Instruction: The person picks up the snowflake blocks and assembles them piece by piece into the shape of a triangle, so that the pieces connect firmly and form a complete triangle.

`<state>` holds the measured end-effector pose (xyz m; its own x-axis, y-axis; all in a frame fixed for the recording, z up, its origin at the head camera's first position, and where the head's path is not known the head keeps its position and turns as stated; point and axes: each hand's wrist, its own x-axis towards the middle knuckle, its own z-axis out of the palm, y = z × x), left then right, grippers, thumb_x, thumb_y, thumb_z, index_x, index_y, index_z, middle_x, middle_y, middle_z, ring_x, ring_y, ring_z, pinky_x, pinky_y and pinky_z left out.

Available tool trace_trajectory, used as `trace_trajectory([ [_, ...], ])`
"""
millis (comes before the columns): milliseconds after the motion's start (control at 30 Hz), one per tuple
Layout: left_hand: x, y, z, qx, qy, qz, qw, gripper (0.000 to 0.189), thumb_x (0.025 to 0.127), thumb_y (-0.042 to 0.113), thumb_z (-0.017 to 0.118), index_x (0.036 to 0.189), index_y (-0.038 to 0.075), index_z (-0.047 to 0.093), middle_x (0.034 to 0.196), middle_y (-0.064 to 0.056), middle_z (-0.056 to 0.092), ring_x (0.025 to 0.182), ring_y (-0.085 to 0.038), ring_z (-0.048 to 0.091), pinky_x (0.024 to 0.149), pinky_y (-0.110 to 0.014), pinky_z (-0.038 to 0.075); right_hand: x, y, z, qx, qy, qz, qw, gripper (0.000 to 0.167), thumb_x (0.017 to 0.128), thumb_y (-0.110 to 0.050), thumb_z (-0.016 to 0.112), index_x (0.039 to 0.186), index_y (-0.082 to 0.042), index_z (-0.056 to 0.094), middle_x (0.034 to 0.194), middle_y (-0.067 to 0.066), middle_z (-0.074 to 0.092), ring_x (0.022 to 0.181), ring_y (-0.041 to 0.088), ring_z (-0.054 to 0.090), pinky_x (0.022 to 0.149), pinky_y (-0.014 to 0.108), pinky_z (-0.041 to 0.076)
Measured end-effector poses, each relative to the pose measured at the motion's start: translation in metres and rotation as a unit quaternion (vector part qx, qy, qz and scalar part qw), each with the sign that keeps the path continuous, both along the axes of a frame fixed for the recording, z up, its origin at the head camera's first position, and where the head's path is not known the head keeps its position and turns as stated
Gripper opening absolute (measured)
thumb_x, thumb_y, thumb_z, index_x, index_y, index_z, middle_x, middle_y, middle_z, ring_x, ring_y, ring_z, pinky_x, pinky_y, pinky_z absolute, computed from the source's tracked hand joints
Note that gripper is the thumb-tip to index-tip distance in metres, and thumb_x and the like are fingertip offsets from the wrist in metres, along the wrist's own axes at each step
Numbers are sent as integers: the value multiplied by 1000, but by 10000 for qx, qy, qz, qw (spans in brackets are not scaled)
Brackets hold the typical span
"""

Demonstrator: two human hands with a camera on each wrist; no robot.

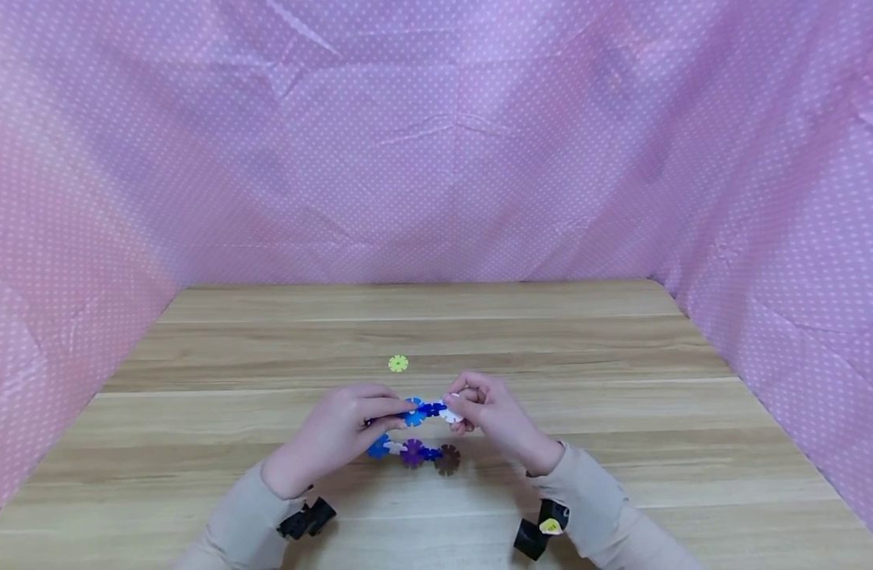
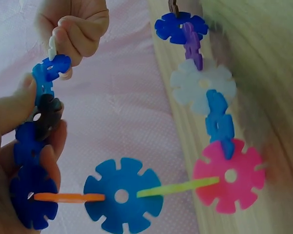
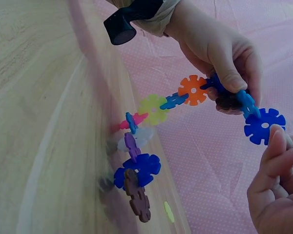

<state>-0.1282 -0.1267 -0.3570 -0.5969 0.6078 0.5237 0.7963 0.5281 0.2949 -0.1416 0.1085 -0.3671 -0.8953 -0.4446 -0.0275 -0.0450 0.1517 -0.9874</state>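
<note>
Both hands hold a chain of slotted plastic snowflake discs joined edge to edge. My left hand point(image 1: 347, 418) grips the chain around its dark blue and black discs point(image 2: 49, 118), thumb on one side and fingers on the other. At the chain's end, my right hand point(image 1: 495, 412) pinches a white disc point(image 1: 450, 415) between thumb and fingers; it joins a dark blue disc point(image 3: 256, 131). From the left hand the chain loops through an orange disc point(image 3: 188, 97), a blue one and a pink disc point(image 2: 229, 195), down to a brown disc point(image 1: 447, 460) nearer the person.
A single yellow-green disc point(image 1: 393, 364) lies flat on the wooden table point(image 1: 265, 348), beyond the hands. Pink dotted cloth point(image 1: 436, 198) hangs behind the table and along both sides. Black wrist cameras point(image 1: 316, 518) are strapped below the sleeves.
</note>
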Motion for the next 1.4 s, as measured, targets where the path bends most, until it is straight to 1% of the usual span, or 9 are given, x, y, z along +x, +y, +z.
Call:
trace_trajectory([
  [267, 0, -6, 4, -202, -229, 90, 9995, 29, 77, 17, 79, 104, 10, 72, 97, -3, 72, 83, -11, 68, 70, -22, 57, -7, 3, -4, 55, -79, 374, 9993, 26, 94, -18, 57, 104, 6, 57, 75, -3, 60, 66, 14, 60, 69, 31, 55],
  [367, 0, -9, 3, -155, -309, 128, 9993, 28, 77, 16, 78, 104, 10, 72, 96, -2, 72, 83, -10, 67, 71, -22, 57, -14, 4, -8, 122, -275, 482, 9984, 33, 95, -23, 55, 109, 7, 56, 81, -4, 58, 72, 15, 58, 73, 34, 53],
  [467, 1, -11, 3, -61, -389, 134, 9991, 27, 77, 15, 78, 103, 10, 73, 95, -1, 71, 79, -9, 66, 68, -20, 56, -25, 5, -14, 118, -491, 456, 9977, 39, 96, -26, 53, 114, 9, 53, 85, -2, 58, 77, 13, 57, 77, 33, 53],
  [667, 3, -13, 3, -25, -432, 90, 9990, 27, 77, 14, 77, 104, 10, 72, 93, -1, 71, 77, -11, 66, 68, -19, 55, -54, 8, -26, 363, -387, 230, 9983, 36, 97, -20, 51, 115, 11, 53, 87, 5, 64, 75, 11, 58, 75, 29, 54],
  [867, 4, -13, 4, 47, -533, 92, 9985, 27, 78, 14, 77, 104, 10, 72, 93, -1, 71, 79, -11, 67, 69, -21, 56, -74, 3, -31, 954, -386, 20, 9947, 33, 94, -26, 56, 115, 0, 58, 94, 3, 64, 83, 13, 58, 78, 28, 50],
  [1033, 4, -13, 4, 57, -509, 109, 9986, 27, 77, 13, 77, 104, 10, 72, 95, -1, 72, 82, -11, 67, 72, -24, 57, -89, -9, -32, 1458, -141, 84, 9892, 32, 92, -27, 59, 117, -6, 60, 106, 6, 65, 96, 18, 60, 86, 33, 51],
  [1133, 4, -12, 4, 42, -478, 96, 9988, 28, 77, 13, 77, 104, 11, 72, 96, -1, 72, 83, -11, 67, 73, -24, 57, -97, -16, -34, 1849, 287, 183, 9822, 34, 91, -26, 62, 119, -6, 59, 111, 7, 64, 102, 21, 59, 90, 37, 50],
  [1267, 4, -11, 4, 12, -528, 91, 9986, 27, 78, 14, 77, 104, 11, 72, 96, -1, 72, 83, -11, 67, 73, -24, 57, -108, -26, -40, 2436, 846, 351, 9655, 39, 88, -26, 67, 121, -8, 58, 115, 8, 63, 108, 23, 58, 95, 38, 48],
  [1400, 4, -10, 4, 33, -531, 32, 9986, 26, 79, 13, 76, 104, 10, 72, 95, -1, 72, 82, -13, 68, 73, -24, 57, -112, -35, -39, 3042, 1295, 727, 9410, 49, 85, -30, 70, 127, -10, 55, 125, 11, 58, 116, 26, 54, 102, 43, 43],
])
